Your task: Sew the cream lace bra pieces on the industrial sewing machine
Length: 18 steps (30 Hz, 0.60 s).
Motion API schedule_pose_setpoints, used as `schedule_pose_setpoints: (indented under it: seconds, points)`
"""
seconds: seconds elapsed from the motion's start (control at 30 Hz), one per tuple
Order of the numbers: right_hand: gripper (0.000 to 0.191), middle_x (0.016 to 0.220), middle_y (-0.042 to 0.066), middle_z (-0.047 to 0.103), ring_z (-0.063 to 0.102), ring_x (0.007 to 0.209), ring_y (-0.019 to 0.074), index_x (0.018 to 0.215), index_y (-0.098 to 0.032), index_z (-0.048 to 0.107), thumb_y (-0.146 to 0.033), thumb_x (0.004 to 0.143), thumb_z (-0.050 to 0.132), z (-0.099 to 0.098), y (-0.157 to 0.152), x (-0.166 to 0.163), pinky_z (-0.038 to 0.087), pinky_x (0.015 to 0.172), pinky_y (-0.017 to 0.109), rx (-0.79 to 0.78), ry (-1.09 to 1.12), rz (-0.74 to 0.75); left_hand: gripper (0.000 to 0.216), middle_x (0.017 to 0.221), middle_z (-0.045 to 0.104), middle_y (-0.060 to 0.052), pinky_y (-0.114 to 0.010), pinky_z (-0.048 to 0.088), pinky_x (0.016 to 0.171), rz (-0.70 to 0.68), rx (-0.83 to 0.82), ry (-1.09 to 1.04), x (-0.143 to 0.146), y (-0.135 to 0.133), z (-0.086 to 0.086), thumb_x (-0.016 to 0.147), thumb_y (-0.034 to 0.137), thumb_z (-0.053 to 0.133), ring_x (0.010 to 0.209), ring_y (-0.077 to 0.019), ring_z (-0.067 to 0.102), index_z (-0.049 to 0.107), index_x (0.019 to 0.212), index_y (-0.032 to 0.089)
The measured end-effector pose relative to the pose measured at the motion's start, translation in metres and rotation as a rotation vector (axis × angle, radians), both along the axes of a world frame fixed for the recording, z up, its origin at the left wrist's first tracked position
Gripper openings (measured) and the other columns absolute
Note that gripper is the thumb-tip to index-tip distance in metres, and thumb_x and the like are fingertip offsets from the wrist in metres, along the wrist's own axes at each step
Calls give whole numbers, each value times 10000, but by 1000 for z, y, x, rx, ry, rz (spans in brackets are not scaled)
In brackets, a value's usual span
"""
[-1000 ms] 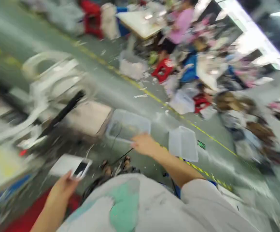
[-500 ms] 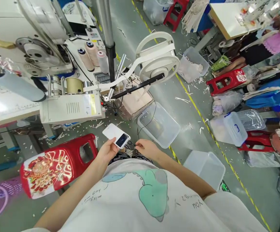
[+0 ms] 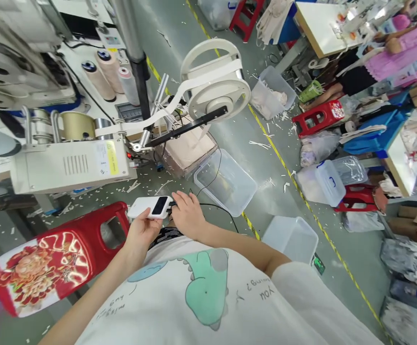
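Note:
My left hand (image 3: 144, 235) is closed around a white power bank (image 3: 145, 207) with a dark display, held in front of my waist. My right hand (image 3: 188, 214) is at the display end of the power bank, its back turned up and its fingers bent over the short black plugs there. A black cable (image 3: 226, 210) comes out from beneath that hand and curves off to the right. The fingertips partly hide the plugs, so how far they sit in the ports is not visible.
A red stool (image 3: 61, 254) with a flowered top stands at my left. Ahead are a machine with a white tape reel (image 3: 215, 96) and a clear plastic bin (image 3: 226, 184). Another bin (image 3: 291, 237) sits at right. A person in pink (image 3: 391, 57) is at the far right.
My right hand has moved left onto the plug end of the power bank, its back now upward. The power bank has turned more level. The view has shifted right.

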State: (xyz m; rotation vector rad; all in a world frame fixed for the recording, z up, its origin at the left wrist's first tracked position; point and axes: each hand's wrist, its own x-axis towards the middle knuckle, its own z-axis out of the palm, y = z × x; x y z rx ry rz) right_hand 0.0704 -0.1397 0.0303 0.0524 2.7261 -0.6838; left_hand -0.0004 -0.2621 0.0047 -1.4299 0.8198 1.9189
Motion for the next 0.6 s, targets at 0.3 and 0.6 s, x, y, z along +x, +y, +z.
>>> schedule_pose_setpoints:
  seconds: [0.3,0.6]
  points:
    - [228,1304,121,559,448,1272,229,1049,-171,667,-227,854,561,-9,23,25,373,1050,384,-78,-110,-140,417,884,719,-58,-208,557,562,-114,-209,76,-21,-29,-23,879,-21,419,583,-118,657,545,1230,165]
    - [190,1004,155,694,636,992,275,915,-131,694,-162,844,520,-47,32,22,492,871,404,-44,-337,-163,415,681,691,-31,-162,485,461,-165,-321,298,-88,-94,-55,707,-136,566,525,-126,631,661,1009,132]
